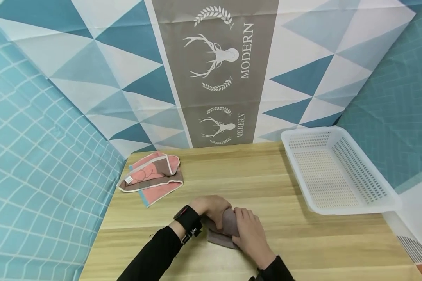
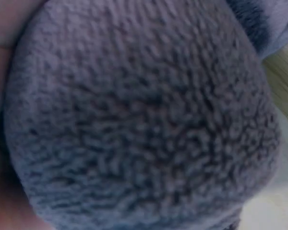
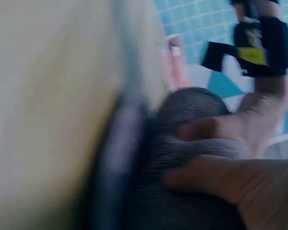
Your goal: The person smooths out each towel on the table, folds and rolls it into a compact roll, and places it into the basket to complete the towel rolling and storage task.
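Before you stands a table [image 1: 232, 171] with pale yellow wood grain. At its far left corner you have a pink and brown towel [image 1: 151, 177], loosely folded. Toward the far right is a white basket [image 1: 327, 175]. Nearer to you, around the middle, a grey-brown cloth [image 1: 229, 222] lies bundled.

We've got a wood table [image 1: 299, 238], triangle-print backdrop [image 1: 102, 58] behind it with a brown band [image 1: 193, 99] of sideways white deer heads and "MODERN", blue gridded cloth [image 1: 45, 168] left, teal cloth [image 1: 401, 97] right, white panel [image 1: 420, 218] with dark slots lower right, soft shadows on the tabletop.
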`<state>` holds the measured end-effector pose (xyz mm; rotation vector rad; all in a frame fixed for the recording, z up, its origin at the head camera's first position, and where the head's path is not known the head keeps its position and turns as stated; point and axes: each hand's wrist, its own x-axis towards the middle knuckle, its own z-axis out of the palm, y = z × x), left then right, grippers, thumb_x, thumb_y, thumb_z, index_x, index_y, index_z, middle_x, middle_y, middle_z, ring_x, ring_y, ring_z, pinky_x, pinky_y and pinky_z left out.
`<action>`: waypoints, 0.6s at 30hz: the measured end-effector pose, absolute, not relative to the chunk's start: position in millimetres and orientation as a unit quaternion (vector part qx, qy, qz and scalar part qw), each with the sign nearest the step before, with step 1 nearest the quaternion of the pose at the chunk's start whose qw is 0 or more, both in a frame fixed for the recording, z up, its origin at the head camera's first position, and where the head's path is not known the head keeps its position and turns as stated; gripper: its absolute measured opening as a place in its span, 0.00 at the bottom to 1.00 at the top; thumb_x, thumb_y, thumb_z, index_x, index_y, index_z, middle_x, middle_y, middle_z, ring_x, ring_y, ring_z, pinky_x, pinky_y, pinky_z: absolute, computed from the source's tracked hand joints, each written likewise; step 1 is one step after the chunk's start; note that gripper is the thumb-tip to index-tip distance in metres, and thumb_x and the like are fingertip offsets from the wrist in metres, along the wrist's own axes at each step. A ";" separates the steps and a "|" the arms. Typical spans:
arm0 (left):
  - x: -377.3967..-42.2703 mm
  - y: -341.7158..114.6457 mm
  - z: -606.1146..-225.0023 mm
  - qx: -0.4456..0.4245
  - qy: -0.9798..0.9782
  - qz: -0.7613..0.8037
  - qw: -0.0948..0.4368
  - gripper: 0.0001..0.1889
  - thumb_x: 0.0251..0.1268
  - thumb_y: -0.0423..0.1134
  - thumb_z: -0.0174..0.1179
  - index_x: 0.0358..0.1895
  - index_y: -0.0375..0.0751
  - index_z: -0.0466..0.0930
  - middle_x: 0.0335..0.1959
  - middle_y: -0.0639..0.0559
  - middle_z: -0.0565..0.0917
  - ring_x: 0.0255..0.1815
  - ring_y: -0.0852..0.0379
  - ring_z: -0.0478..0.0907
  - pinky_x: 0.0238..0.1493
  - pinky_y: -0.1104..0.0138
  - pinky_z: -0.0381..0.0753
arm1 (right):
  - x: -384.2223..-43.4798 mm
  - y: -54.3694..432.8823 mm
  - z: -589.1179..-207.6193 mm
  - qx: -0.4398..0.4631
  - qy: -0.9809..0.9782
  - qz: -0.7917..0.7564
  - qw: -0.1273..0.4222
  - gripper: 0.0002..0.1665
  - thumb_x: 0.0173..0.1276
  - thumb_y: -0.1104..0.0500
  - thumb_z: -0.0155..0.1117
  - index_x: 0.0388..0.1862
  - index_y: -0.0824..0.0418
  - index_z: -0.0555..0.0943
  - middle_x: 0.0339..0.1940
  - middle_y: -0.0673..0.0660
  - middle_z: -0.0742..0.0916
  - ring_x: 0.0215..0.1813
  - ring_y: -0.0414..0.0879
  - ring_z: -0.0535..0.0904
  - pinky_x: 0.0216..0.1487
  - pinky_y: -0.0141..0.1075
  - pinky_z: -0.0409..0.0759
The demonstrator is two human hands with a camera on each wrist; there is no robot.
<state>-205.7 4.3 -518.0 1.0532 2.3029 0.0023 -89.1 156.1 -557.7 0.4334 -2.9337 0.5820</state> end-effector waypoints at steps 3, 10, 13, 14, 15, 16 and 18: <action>-205.9 13.3 -512.5 0.412 0.868 0.016 0.278 0.22 0.41 0.47 0.80 0.42 0.53 0.82 0.33 0.65 0.81 0.32 0.66 0.76 0.34 0.73 0.77 | -96.0 171.5 -542.9 0.159 -0.971 0.174 0.035 0.47 0.45 0.52 0.83 0.62 0.67 0.72 0.49 0.63 0.83 0.51 0.58 0.79 0.52 0.52 0.78; -219.1 37.4 -484.9 0.424 0.873 0.052 0.234 0.27 0.40 0.51 0.80 0.46 0.51 0.78 0.36 0.63 0.81 0.36 0.64 0.77 0.40 0.71 0.78 | -114.1 203.5 -514.5 0.170 -0.969 0.149 0.100 0.46 0.39 0.54 0.87 0.58 0.66 0.76 0.47 0.63 0.85 0.48 0.59 0.82 0.48 0.53 0.80; -222.8 43.5 -477.6 0.437 0.869 0.084 0.217 0.33 0.42 0.57 0.79 0.52 0.52 0.75 0.41 0.62 0.80 0.40 0.64 0.77 0.43 0.70 0.78 | -116.7 217.4 -504.4 0.169 -0.966 0.134 0.143 0.46 0.35 0.55 0.89 0.55 0.64 0.78 0.45 0.63 0.86 0.46 0.59 0.83 0.46 0.53 0.82; -222.8 44.4 -475.1 0.442 0.865 0.099 0.215 0.35 0.42 0.58 0.78 0.55 0.52 0.74 0.43 0.61 0.80 0.41 0.64 0.77 0.44 0.69 0.78 | -116.7 222.0 -501.3 0.171 -0.965 0.131 0.149 0.47 0.34 0.55 0.89 0.55 0.64 0.78 0.46 0.63 0.86 0.46 0.59 0.83 0.46 0.53 0.82; -222.8 44.9 -472.9 0.448 0.862 0.112 0.211 0.36 0.43 0.59 0.78 0.57 0.53 0.73 0.45 0.61 0.80 0.43 0.64 0.78 0.44 0.69 0.78 | -116.5 226.3 -498.3 0.172 -0.965 0.126 0.152 0.47 0.33 0.55 0.90 0.56 0.64 0.78 0.46 0.63 0.86 0.47 0.59 0.83 0.46 0.53 0.82; -222.9 45.2 -470.4 0.455 0.857 0.125 0.206 0.37 0.44 0.60 0.77 0.59 0.53 0.73 0.47 0.61 0.80 0.44 0.64 0.78 0.45 0.69 0.78 | -116.5 230.5 -495.1 0.174 -0.965 0.122 0.153 0.48 0.33 0.55 0.90 0.57 0.64 0.78 0.47 0.63 0.86 0.47 0.59 0.83 0.47 0.53 0.82; -223.5 45.4 -464.5 0.459 0.852 0.156 0.199 0.39 0.45 0.60 0.76 0.61 0.54 0.73 0.49 0.62 0.80 0.46 0.64 0.78 0.47 0.69 0.79 | -116.8 239.0 -488.0 0.177 -0.965 0.117 0.155 0.49 0.34 0.55 0.90 0.58 0.65 0.77 0.48 0.64 0.86 0.48 0.60 0.84 0.47 0.53 0.82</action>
